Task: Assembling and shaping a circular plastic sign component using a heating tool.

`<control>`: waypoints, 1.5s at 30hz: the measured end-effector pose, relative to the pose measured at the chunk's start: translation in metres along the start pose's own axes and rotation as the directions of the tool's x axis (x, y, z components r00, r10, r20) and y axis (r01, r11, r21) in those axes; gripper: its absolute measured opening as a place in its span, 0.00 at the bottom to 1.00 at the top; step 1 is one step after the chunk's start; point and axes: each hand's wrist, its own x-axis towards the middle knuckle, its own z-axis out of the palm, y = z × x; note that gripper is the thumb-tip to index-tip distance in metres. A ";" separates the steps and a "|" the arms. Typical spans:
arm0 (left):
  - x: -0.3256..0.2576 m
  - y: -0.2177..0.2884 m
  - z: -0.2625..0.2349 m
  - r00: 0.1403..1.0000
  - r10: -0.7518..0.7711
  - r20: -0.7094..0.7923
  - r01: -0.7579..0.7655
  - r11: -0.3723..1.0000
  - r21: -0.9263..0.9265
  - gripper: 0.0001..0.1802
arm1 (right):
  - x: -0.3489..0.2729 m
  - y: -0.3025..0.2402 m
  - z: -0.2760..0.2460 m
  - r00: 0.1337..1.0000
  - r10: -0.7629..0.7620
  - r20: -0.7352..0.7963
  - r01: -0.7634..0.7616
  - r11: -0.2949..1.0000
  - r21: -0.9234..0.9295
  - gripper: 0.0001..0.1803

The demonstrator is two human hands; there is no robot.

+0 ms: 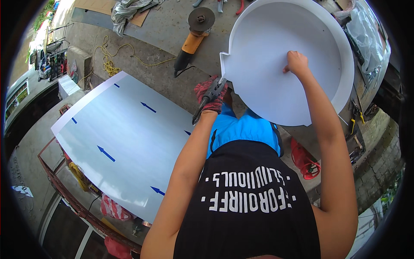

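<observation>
You wear this wide fisheye camera on your head, the left of a side-by-side pair, and it looks steeply down over your black shirt (246, 172) toward the round white pan (276, 34). It sits near enough to take in your right hand (297, 62) over the pan and your left hand (210, 95) just left of its edge. The view is upright, so the pan's left is yours. It reaches wide, past the arrow-marked sheet (129, 134) left of the pan, whose edges bow.
</observation>
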 end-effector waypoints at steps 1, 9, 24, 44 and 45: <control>0.001 0.001 -0.001 1.000 0.023 -0.002 -0.023 1.000 -0.015 0.26 | 0.004 0.000 0.000 0.998 0.028 0.055 -0.028 1.000 -0.011 0.31; 0.003 0.012 -0.014 1.000 0.023 -0.020 -0.025 0.995 -0.093 0.22 | 0.007 -0.005 0.002 0.998 -0.006 -0.056 0.005 1.000 -0.027 0.15; 0.003 0.010 -0.010 0.999 0.032 -0.015 -0.032 0.999 -0.012 0.24 | 0.009 -0.001 0.005 0.997 -0.024 -0.077 0.022 0.999 -0.032 0.18; 0.007 -0.002 0.004 0.999 -0.048 0.006 0.048 0.999 0.025 0.30 | 0.004 -0.004 -0.002 0.996 -0.057 -0.069 0.054 0.998 -0.045 0.24; 0.009 0.000 0.002 0.998 -0.050 0.040 0.048 0.998 0.046 0.30 | 0.002 -0.003 -0.003 0.995 -0.068 -0.073 0.064 0.996 -0.056 0.24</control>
